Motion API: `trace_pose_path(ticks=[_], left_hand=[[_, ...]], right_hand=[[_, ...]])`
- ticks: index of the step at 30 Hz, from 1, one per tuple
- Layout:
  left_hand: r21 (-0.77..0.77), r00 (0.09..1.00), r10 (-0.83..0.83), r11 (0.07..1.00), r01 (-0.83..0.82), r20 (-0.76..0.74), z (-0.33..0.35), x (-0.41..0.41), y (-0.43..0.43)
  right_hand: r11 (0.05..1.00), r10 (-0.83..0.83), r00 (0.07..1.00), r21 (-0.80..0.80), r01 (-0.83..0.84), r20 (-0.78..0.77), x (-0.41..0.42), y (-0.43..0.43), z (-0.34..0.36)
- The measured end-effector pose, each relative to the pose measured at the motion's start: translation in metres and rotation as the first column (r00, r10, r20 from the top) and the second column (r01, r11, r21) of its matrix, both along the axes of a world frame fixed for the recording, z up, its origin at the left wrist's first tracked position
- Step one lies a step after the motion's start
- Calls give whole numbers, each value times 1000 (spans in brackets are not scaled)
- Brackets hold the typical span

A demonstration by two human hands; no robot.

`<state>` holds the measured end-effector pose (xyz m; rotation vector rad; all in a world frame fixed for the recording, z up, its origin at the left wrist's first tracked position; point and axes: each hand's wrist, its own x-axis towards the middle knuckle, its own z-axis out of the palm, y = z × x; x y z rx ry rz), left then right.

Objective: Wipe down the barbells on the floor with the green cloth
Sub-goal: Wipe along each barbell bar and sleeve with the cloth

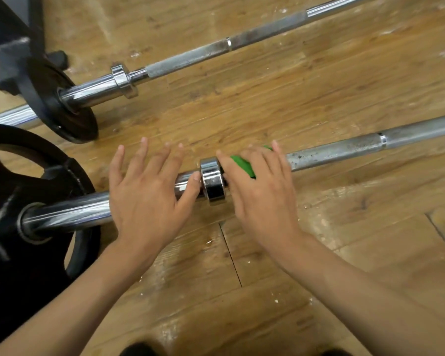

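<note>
Head view: a black weight (62, 173) sits on the left end of the near barbell (344, 150) on the wood floor (319, 86). The left hand (144, 194) lies on the bar, fingers (139, 156) spread wide. Past the shiny ring (212, 182), the right hand (262, 194) presses the green cloth (243, 165) on the bar with straight fingers (278, 154).

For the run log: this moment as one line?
phase: wiping near barbell | right hand: presses green cloth on shaft beside collar | left hand: open, fingers spread over sleeve | far barbell: untouched
</note>
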<state>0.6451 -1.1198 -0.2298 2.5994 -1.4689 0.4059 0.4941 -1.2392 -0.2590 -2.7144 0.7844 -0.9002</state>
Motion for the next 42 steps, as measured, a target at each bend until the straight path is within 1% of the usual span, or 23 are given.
trace_pose_path(ticks=[2, 4, 7, 9, 11, 12, 14, 15, 18, 21, 24, 25, 26, 28, 31, 33, 34, 35, 37, 39, 40, 41, 42], left_hand=[[2, 1000, -10, 1000, 10, 2, 0, 2, 3], [3, 1000, -3, 1000, 3, -9, 0, 1, 3], [13, 999, 18, 1000, -17, -31, -1, -2, -3], [23, 999, 26, 999, -25, -31, -1, -3, -4], [22, 999, 20, 1000, -19, -28, 0, -1, -2], [20, 999, 13, 1000, -12, -32, 0, 0, -1], [22, 999, 14, 1000, -13, -38, 1, 1, 0], [28, 999, 21, 999, -20, -38, 1, 1, 0], [38, 999, 24, 999, -23, -47, 0, 0, -5], [33, 999, 28, 999, -26, -43, 1, 1, -6], [25, 999, 18, 1000, -17, -51, 1, 2, -5], [24, 998, 17, 1000, -16, -52, 0, 3, -4], [27, 998, 15, 1000, -13, -55, 1, 3, -3], [35, 998, 14, 999, -12, -65, 1, 3, -1], [47, 998, 9, 999, -6, -66, 0, 1, -2], [50, 997, 9, 999, -5, -74, 1, -3, -2], [47, 997, 9, 999, -5, -76, 1, -4, -1], [47, 997, 8, 999, -4, -79, 1, -6, 0], [59, 996, 2, 998, 3, -86, 3, -8, 5], [69, 996, -6, 998, 12, -88, 3, -11, 8], [70, 996, -8, 997, 14, -92, 3, -12, 11], [66, 995, -7, 998, 14, -100, 4, -14, 13], [58, 994, -8, 998, 14, -109, 4, -16, 15]], right_hand=[[995, 49, 999, -88, -48, 8, -19, -23, -7], [990, 29, 998, -136, -22, 55, -40, -43, -12], [998, -11, 992, -61, 18, 123, -32, -30, -13], [999, 22, 991, -40, -17, 131, -12, -12, -12], [990, 112, 988, -92, -103, 106, -9, -13, -11], [982, 130, 988, -149, -116, 89, -15, -21, -11], [969, 115, 989, -230, -92, 92, -32, -40, -14], [969, 101, 990, -234, -76, 94, -38, -46, -16], [985, 47, 992, -170, -27, 114, -40, -40, -19], [996, 21, 993, -90, -10, 120, -20, -24, -13], [991, 86, 996, -103, -83, 29, -3, -25, -2], [992, 75, 997, -98, -75, -3, -4, -31, 1], [995, 33, 999, -95, -34, -17, -11, -40, 3], [988, -129, 992, -86, 129, 6, -38, -66, 2], [920, -391, 919, -5, 391, -44, -65, -92, 9], [874, -484, 875, 17, 485, -25, -48, -76, 14], [886, -463, 887, 25, 463, -4, -34, -60, 16], [924, -382, 924, 29, 382, 0, -21, -43, 16], [989, -139, 990, 34, 141, -37, -6, -13, 13], [1000, 18, 994, 3, -18, -110, -14, -18, 14], [999, 28, 989, -25, -32, -143, -27, -30, 13], [999, -11, 987, -38, 5, -159, -42, -44, 11], [995, -94, 983, -35, 90, -157, -57, -60, 10]])
